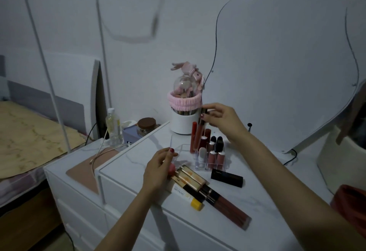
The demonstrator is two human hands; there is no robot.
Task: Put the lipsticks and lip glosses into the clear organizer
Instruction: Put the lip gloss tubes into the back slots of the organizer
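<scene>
The clear organizer (pixel 183 152) stands on the white dresser top and holds several lipsticks and glosses upright at its right side. My right hand (pixel 219 119) pinches the dark cap of a tall red lip gloss (pixel 198 134), held upright over the organizer's back row. My left hand (pixel 158 168) rests beside the organizer's left front, fingers curled on a small pink item (pixel 172 168). In front lie gold-capped gloss tubes (pixel 191 175), a long dark red gloss (pixel 227 206), a white tube with a yellow cap (pixel 186 196) and a black lipstick (pixel 226 177).
A white brush holder (pixel 182 121) with a pink headband and clear dome stands behind the organizer. A wavy mirror (pixel 287 62) leans at the right. A plastic bottle (pixel 113 126), a brown-lidded jar (pixel 147 125) and a cable (pixel 103 151) sit on the lower cabinet to the left.
</scene>
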